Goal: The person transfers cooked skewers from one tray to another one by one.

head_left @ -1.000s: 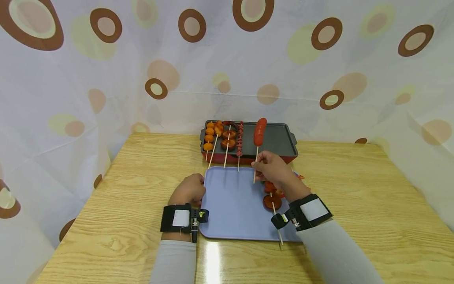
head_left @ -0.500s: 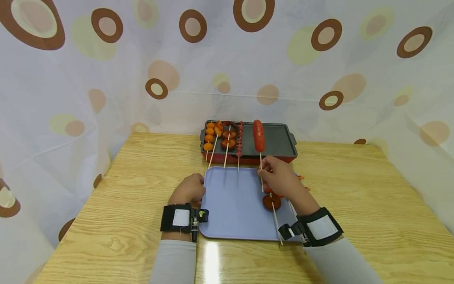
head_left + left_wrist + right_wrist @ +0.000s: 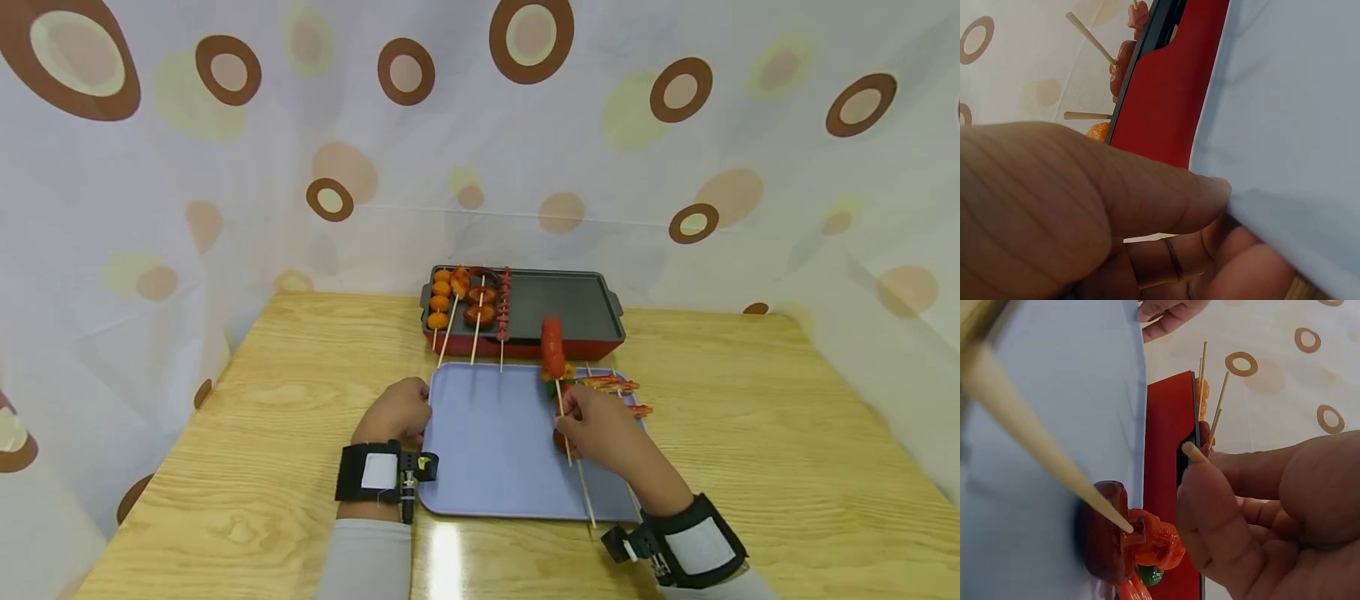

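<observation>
In the head view my right hand [image 3: 603, 429] pinches the wooden stick of a red scored sausage skewer [image 3: 552, 346]. The sausage points away from me, over the far right part of a pale blue tray [image 3: 487, 442]. Only the stick's end shows between thumb and fingers in the right wrist view. My left hand [image 3: 393, 412] holds the tray's left rim, thumb on top and fingers curled beneath, as the left wrist view shows. Under my right hand lies a skewer with a brown round piece [image 3: 1107, 534] and an orange-red chunk [image 3: 1157, 540]. Red-and-yellow strips [image 3: 611, 383] lie beside it.
Behind the tray stands a red-sided grill pan [image 3: 566, 302] with a dark top. Its left half bears skewers of orange balls [image 3: 438, 302], brown rounds [image 3: 480, 315] and small pink pieces [image 3: 504, 304], sticks jutting toward the tray. A patterned curtain [image 3: 450, 167] hangs behind the wooden table [image 3: 765, 433].
My right hand has drawn the sausage skewer back from over the grill pan toward me, down over the tray's right side. My left hand keeps its hold on the tray.
</observation>
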Motion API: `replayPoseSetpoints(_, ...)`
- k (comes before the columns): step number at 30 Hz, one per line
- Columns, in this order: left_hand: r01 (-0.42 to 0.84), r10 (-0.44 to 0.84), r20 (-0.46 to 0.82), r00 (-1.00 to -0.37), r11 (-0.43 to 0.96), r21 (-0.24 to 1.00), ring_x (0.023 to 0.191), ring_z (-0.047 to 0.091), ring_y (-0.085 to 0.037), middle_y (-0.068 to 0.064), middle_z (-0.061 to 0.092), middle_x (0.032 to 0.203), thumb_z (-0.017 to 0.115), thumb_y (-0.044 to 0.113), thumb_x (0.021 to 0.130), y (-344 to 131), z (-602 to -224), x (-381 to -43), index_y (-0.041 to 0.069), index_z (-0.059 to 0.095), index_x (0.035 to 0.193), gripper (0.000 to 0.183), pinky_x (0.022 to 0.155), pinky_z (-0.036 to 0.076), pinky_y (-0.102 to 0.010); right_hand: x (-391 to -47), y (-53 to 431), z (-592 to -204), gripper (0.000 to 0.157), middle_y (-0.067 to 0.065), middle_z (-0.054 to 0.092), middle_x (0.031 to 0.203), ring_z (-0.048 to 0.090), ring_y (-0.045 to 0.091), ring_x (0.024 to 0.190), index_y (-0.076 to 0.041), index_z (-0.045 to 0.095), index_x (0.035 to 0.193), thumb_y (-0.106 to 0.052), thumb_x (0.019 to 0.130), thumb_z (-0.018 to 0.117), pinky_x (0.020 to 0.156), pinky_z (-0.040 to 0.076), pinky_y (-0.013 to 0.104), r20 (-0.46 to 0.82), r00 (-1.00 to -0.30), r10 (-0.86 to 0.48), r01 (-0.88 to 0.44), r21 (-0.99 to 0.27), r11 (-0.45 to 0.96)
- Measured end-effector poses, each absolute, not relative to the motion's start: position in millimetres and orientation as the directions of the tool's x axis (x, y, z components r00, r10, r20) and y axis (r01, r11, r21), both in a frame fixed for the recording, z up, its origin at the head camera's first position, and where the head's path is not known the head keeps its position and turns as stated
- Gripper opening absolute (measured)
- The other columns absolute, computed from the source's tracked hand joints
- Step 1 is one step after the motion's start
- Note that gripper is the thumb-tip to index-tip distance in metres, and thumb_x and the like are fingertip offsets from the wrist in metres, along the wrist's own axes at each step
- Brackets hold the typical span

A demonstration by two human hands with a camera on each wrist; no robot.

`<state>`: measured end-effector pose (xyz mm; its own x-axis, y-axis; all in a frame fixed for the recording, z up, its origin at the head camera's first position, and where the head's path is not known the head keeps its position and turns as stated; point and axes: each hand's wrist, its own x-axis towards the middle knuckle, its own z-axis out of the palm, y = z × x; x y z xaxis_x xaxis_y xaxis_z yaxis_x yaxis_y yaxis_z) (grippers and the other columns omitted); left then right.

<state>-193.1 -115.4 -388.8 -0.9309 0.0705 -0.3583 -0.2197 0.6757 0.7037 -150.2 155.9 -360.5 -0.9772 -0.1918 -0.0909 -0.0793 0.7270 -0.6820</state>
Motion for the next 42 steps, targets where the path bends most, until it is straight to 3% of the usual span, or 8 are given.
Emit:
replayPoseSetpoints(6, -0.202, 0.094, -0.357, -0.929, 0.678, 0.707, 0.062, 0.06, -0.021, -0.015, 0.06, 0.099, 0.048, -0.004, 0.093, -118.5, -387.5, -192.5, -0.005, 0.056, 0.125, 0.033, 0.052, 0.051, -0.028, -141.1, 153.8, -364.3, 0.019, 0.004, 0.053, 0.065, 0.054, 0.016, 0.05, -0.007, 0.053, 0.079, -0.003, 0.091, 0.067, 0.049, 0.043, 0.03, -0.154, -0.964, -0.217, -0.08, -0.611, 0.787)
replayPoseSetpoints(13, -0.2, 0.096, -0.348, -0.933, 0.663, 0.721, 0.057, 0.057, -0.02, -0.015, 0.06, 0.094, 0.048, -0.006, 0.09, -117.5, -389.0, -191.9, -0.006, 0.057, 0.12, 0.032, 0.05, 0.05, -0.026, -137.4, 149.5, -371.8, 0.023, 0.003, 0.05, 0.06, 0.051, 0.014, 0.047, -0.008, 0.052, 0.074, -0.001, 0.09, 0.067, 0.048, 0.037, 0.028, -0.131, -0.958, -0.256, -0.142, -0.557, 0.818)
replayPoseSetpoints(25, -0.203, 0.095, -0.345, -0.934, 0.655, 0.728, 0.058, 0.056, -0.02, -0.015, 0.06, 0.091, 0.047, -0.007, 0.088, -118.1, -386.8, -193.3, -0.004, 0.058, 0.114, 0.029, 0.048, 0.048, -0.025, -141.2, 142.4, -375.5, 0.019, 0.004, 0.055, 0.06, 0.055, 0.016, 0.047, -0.007, 0.057, 0.076, -0.006, 0.09, 0.071, 0.047, 0.042, 0.028, -0.23, -0.949, -0.215, -0.063, -0.529, 0.846)
replayPoseSetpoints(34, -0.203, 0.104, -0.354, -0.929, 0.658, 0.725, 0.059, 0.057, -0.021, -0.014, 0.059, 0.09, 0.047, -0.005, 0.089, -118.1, -393.5, -189.8, -0.004, 0.058, 0.117, 0.029, 0.05, 0.049, -0.026, -133.3, 146.4, -374.7, 0.021, 0.002, 0.055, 0.056, 0.056, 0.014, 0.049, -0.006, 0.063, 0.073, -0.003, 0.094, 0.063, 0.048, 0.047, 0.028, -0.2, -0.957, -0.208, -0.063, -0.561, 0.825)
replayPoseSetpoints(36, -0.201, 0.106, -0.355, -0.929, 0.66, 0.724, 0.059, 0.058, -0.021, -0.014, 0.06, 0.089, 0.047, -0.005, 0.09, -118.3, -393.3, -189.5, -0.004, 0.058, 0.117, 0.029, 0.051, 0.05, -0.027, -132.5, 149.0, -372.2, 0.016, 0.002, 0.057, 0.062, 0.057, 0.014, 0.054, -0.005, 0.066, 0.08, -0.002, 0.095, 0.062, 0.052, 0.048, 0.029, -0.132, -0.967, -0.22, -0.111, -0.558, 0.823)
replayPoseSetpoints(39, -0.194, 0.11, -0.349, -0.931, 0.66, 0.726, 0.058, 0.057, -0.02, -0.014, 0.059, 0.088, 0.048, -0.005, 0.089, -118.6, -390.8, -190.0, -0.005, 0.058, 0.117, 0.03, 0.05, 0.05, -0.027, -134.1, 153.3, -368.7, 0.01, 0.008, 0.067, 0.083, 0.065, 0.022, 0.075, -0.001, 0.069, 0.097, 0.002, 0.094, 0.06, 0.066, 0.056, 0.037, 0.048, -0.959, -0.28, -0.265, -0.512, 0.817)
replayPoseSetpoints(41, -0.193, 0.111, -0.348, -0.931, 0.658, 0.727, 0.057, 0.056, -0.02, -0.014, 0.059, 0.088, 0.048, -0.005, 0.089, -118.7, -389.0, -190.8, -0.005, 0.058, 0.116, 0.029, 0.05, 0.05, -0.026, -136.1, 155.6, -366.7, 0.022, 0.017, 0.067, 0.112, 0.064, 0.032, 0.103, 0.002, 0.067, 0.115, 0.002, 0.094, 0.061, 0.083, 0.056, 0.045, 0.144, -0.934, -0.326, -0.355, -0.461, 0.813)
replayPoseSetpoints(42, -0.193, 0.114, -0.349, -0.93, 0.657, 0.729, 0.058, 0.056, -0.02, -0.014, 0.059, 0.088, 0.048, -0.005, 0.089, -118.8, -388.2, -191.3, -0.005, 0.058, 0.117, 0.029, 0.051, 0.05, -0.027, -137.2, 156.6, -365.9, 0.031, 0.021, 0.059, 0.129, 0.056, 0.037, 0.12, 0.002, 0.062, 0.126, -0.001, 0.095, 0.062, 0.092, 0.051, 0.051, 0.164, -0.925, -0.344, -0.381, -0.431, 0.818)
